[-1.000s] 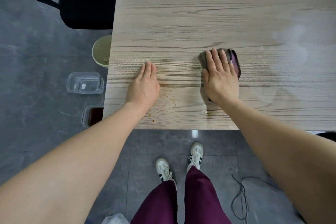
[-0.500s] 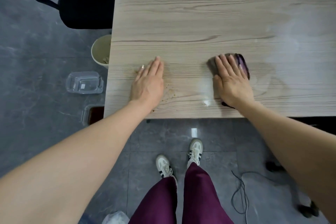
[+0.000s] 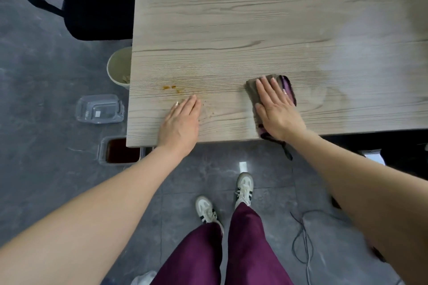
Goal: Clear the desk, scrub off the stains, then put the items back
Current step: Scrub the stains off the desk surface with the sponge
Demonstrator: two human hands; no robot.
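The light wooden desk [image 3: 254, 30] fills the upper part of the head view. My right hand [image 3: 276, 109] lies flat with straight fingers on a grey and purple cloth [image 3: 253, 89] near the desk's front edge; a corner of the cloth hangs over the edge. My left hand [image 3: 180, 122] rests flat on the bare wood to the left. Orange-brown stains [image 3: 170, 87] sit just beyond my left fingertips, and small brown specks [image 3: 208, 112] lie right of that hand. A damp sheen spreads over the desk to the right of the cloth.
On the grey floor left of the desk stand a pale bin [image 3: 119, 68], a clear plastic container [image 3: 99, 109] and a container with dark red contents [image 3: 120, 150]. A black chair [image 3: 92, 0] is at the back left. A cable [image 3: 303, 233] lies on the floor near my feet.
Both hands have slid back toward the desk's front edge, the right one dragging the cloth with it. The orange-brown stains, covered by my left hand before, now show beyond its fingertips.
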